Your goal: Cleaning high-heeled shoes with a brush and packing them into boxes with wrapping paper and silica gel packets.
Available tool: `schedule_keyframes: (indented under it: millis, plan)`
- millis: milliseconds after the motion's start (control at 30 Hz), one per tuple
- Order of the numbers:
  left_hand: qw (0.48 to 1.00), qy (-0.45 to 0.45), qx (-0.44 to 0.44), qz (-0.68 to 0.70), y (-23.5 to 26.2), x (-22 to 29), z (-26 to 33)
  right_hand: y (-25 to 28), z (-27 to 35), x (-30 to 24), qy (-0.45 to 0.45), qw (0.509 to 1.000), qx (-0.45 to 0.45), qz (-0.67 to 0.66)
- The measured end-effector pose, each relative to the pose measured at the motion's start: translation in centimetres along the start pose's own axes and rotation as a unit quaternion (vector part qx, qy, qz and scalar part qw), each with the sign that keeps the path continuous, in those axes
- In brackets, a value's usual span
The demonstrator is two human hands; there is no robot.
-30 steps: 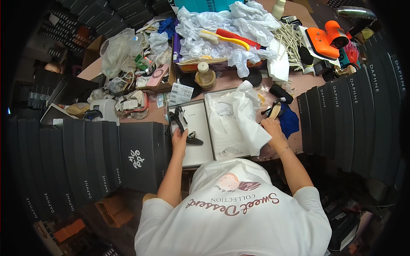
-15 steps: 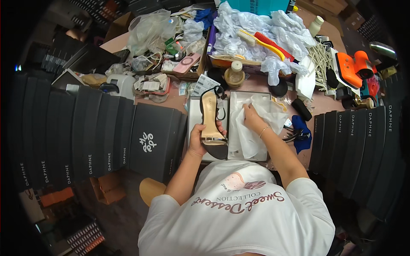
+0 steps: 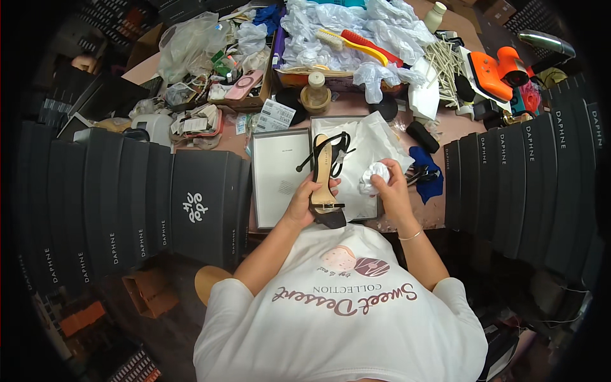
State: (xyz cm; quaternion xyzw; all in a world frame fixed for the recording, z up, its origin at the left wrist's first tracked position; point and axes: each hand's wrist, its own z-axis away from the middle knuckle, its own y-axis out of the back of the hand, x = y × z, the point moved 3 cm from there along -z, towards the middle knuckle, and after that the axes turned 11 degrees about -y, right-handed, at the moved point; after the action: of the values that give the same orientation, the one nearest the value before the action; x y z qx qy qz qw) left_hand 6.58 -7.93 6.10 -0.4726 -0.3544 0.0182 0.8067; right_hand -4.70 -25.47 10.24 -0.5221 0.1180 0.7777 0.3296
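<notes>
My left hand (image 3: 307, 198) is closed round the side of a black strappy sandal (image 3: 325, 172) with a tan insole, its toe toward me and its ankle straps at the far end. My right hand (image 3: 394, 191) pinches a crumpled wad of white paper (image 3: 374, 178) just right of the sandal. Below both hands lies an open shoebox (image 3: 253, 184), its two grey-edged halves side by side. White tissue paper (image 3: 375, 137) spreads over the right half and past its edge. The left half shows a bare white inside.
Dark shoeboxes stand in rows at left (image 3: 143, 191) and right (image 3: 509, 172). Behind are a glass jar (image 3: 316, 95), a carton of white plastic wrapping (image 3: 305, 38) with two brushes, an orange tool (image 3: 493, 73) and white sticks (image 3: 445, 70). A blue cloth (image 3: 428, 178) lies right of the tissue.
My right hand has come back from the tissue toward me and now holds a white paper wad. The sandal has shifted from the left half of the box to the right half.
</notes>
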Motion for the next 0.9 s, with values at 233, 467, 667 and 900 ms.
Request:
schedule_keyframes:
  millis: [233, 467, 667, 900]
  plan:
    - [0.999, 0.011, 0.034, 0.02, -1.1, -0.1, 1.2, -6.4, 0.9, 3.1, 0.103, 0.965, -0.037, 0.238]
    - [0.997, -0.002, 0.07, 0.015, -0.8, 0.1, 1.4, -6.8, 3.3, 0.4, 0.305, 0.833, 0.003, 0.463]
    - [0.992, 0.024, 0.12, 0.032, 2.7, -0.4, 1.2, -7.9, 2.7, 0.7, 0.301, 0.87, -0.087, 0.381]
    - [0.988, 0.063, 0.138, 0.006, 0.1, 0.4, 0.8, -8.4, 5.2, -3.4, 0.187, 0.819, -0.1, 0.533]
